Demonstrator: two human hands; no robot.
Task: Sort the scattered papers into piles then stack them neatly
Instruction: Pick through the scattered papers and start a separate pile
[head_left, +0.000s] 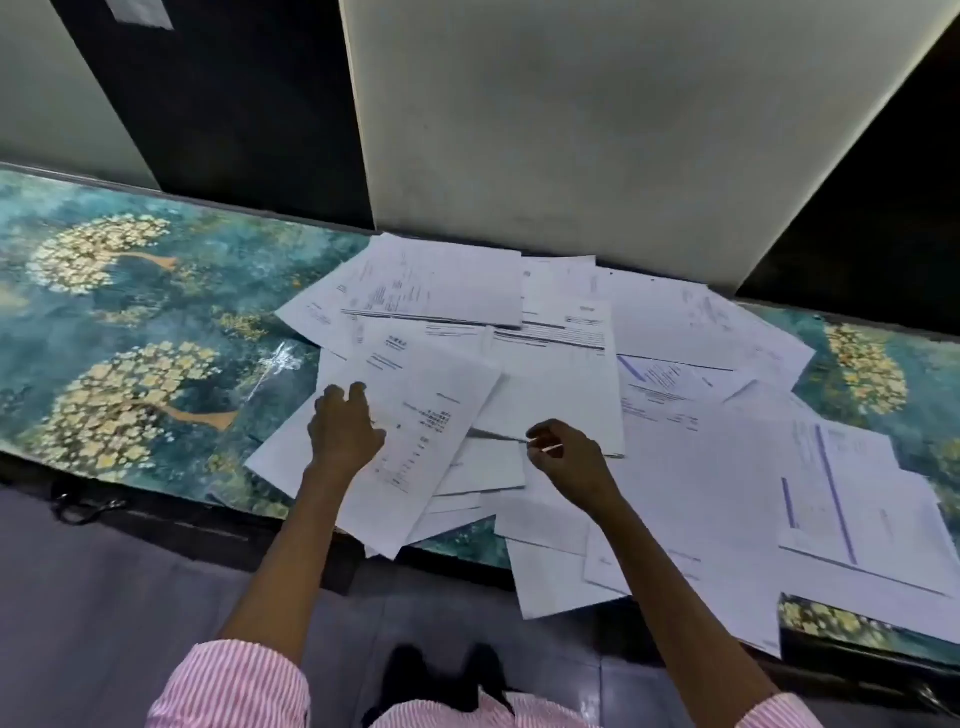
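While your left hand (344, 432) is pressing flat, ungripping, on papers (561, 374) | right hand (563, 457) is pinching a sheet's edge | thin, floppy, slippery: lifting by edges looks best.

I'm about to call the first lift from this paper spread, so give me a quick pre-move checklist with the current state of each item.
1. Left hand flat on the tilted printed sheet: ok.
2. Right hand pinching a sheet edge: cannot tell whether one sheet or several.
3. Papers sorted into piles: not ok, they overlap loosely.
4. Sheets fully on the patterned tabletop: not ok, the near white sheets hang over the front edge.
5. Free space for a pile: ok, the tabletop's left side is bare.
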